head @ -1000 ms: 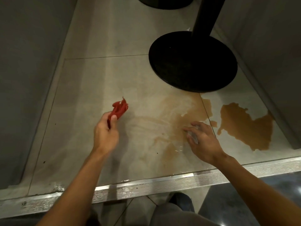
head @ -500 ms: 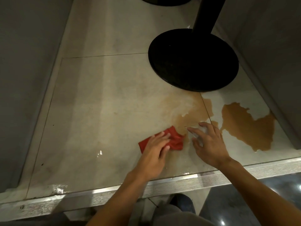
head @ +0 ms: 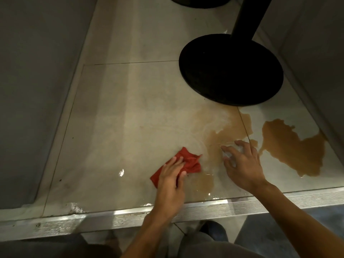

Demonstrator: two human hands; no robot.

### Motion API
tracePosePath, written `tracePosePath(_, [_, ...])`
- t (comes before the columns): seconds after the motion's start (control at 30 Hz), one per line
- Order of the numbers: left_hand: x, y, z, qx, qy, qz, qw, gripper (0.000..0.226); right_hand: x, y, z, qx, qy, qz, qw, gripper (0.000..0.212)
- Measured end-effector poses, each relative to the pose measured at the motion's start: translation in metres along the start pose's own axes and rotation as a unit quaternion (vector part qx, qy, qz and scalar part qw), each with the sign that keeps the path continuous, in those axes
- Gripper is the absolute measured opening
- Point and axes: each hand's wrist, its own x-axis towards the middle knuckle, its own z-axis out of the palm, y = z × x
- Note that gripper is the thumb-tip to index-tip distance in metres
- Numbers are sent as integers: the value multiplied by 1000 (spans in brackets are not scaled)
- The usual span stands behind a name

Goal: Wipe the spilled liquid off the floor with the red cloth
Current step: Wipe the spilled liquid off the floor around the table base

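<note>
left hand point(head: 170, 181) presses red cloth point(head: 188, 162) | right hand point(head: 242, 164) on floor point(head: 130, 118)

Left hand point(head: 171, 181) flat, palm down, fingers straight; right hand point(head: 243, 169) beside it, fingers spread, slightly arched.

one red cloth point(head: 191, 161), two grips point(head: 170, 185) point(head: 242, 164), two bases point(head: 230, 69) point(head: 197, 1)

A red cloth point(head: 189, 162), brown spilled liquid point(head: 290, 146), beige floor point(head: 130, 112) tiles, a black round base point(head: 230, 69), ribbed silver edging point(head: 242, 207).
</note>
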Motion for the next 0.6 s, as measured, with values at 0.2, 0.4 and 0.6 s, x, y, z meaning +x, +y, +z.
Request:
tracePosePath(0.2, [-4,10,-24,-169,25,-71,983,23,4,-25,2,51,-18,-43,998,33])
tracePosePath(0.4, [11,-16,-109,-131,270,-134,944,14,5,-26,4,38,-40,-46,997,34])
tracePosePath(0.6, [-13,-51,-101,20,275,-170,946,28,0,-21,6,30,-34,-58,997,38])
